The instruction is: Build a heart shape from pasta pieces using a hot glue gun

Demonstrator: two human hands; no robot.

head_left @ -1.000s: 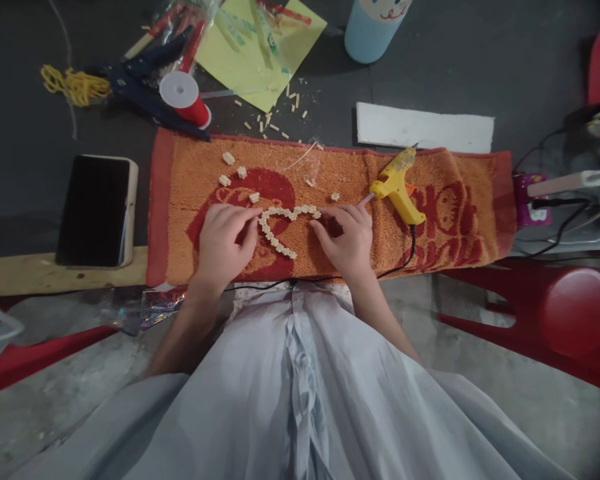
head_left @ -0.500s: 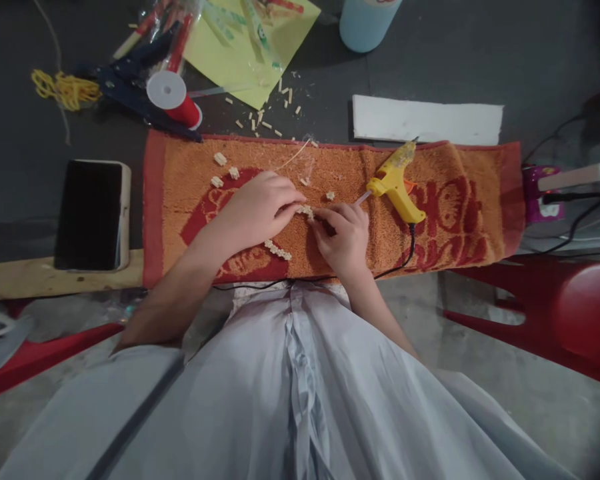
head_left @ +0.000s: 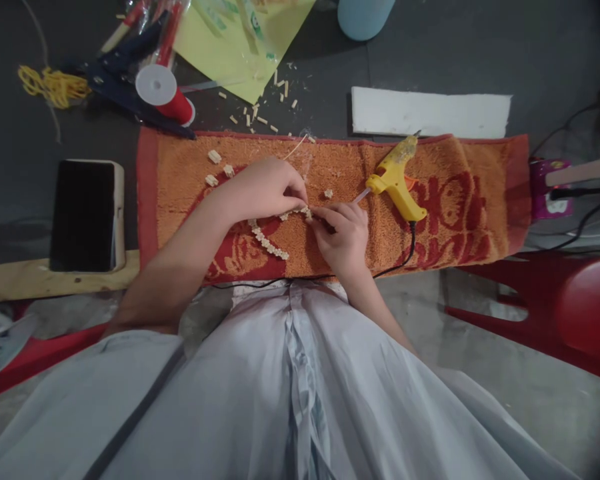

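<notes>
Head view: orange-and-red towel (head_left: 180, 157) lies along the near edge of a dark table (head_left: 430, 57), curved chain (head_left: 265, 242) of small pale pieces on it, middle of the towel, partly hidden behind the left hand (head_left: 270, 190). Left hand reaches across from the side, palm down, thumb and forefinger tips close together at the chain's right end; can't tell if they grip it. Right hand (head_left: 343, 237) has thumb and forefinger nearly closed, pinching that same end, other fingers curled. Loose pale clusters (head_left: 214, 157) sit on the towel's left part, another single cluster (head_left: 329, 193) just above the right hand. Yellow glue gun (head_left: 397, 180) lies right of the right hand, black cord running off the near edge. Beyond the towel: white board (head_left: 430, 113), pale stick bits (head_left: 255, 113), yellow-green paper (head_left: 215, 40), red thread spool (head_left: 175, 107), dark blue tool (head_left: 115, 83), yellow string (head_left: 55, 87), bottom of a blue bottle (head_left: 365, 19). Black-screened phone (head_left: 83, 217) at left, overlapping a wooden strip (head_left: 10, 280). Purple box (head_left: 550, 200) and cables off the towel's right end. Room: grey floor (head_left: 415, 303), red chair (head_left: 587, 303) at right, red bar at lower left, pale grey clothing (head_left: 260, 387) in the foreground.
</notes>
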